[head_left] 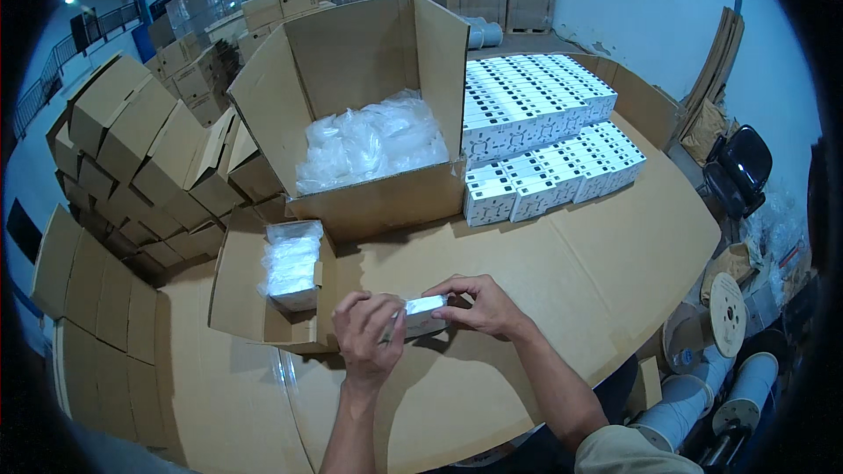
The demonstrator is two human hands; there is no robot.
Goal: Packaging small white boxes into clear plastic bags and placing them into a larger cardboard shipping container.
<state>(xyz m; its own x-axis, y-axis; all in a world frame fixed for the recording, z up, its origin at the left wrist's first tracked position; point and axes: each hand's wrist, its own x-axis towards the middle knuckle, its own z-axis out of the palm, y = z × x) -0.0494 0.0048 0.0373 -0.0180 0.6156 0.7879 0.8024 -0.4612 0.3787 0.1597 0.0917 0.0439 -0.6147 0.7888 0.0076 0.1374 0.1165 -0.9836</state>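
Over the cardboard-covered table, a small white box (425,305) is held between my two hands. My left hand (369,338) grips its left end, fingers curled and thumb upright along the near side. The thumb and fingers of my right hand (479,305) pinch the right end. Whether the box has a plastic sleeve on it, I cannot tell. Just left of my left hand stands a small open carton (235,285). Inside it is a row of white boxes in see-through plastic (292,268), with a gap at its near end.
Behind it rises a large open carton (378,206) of loose see-through plastic bags (373,145). Rows of white printed boxes (536,114) are stacked in tiers at the back right. Brown cartons (149,140) pile up at the left. Cable spools (729,316) and a black chair (742,167) stand off the table's right edge.
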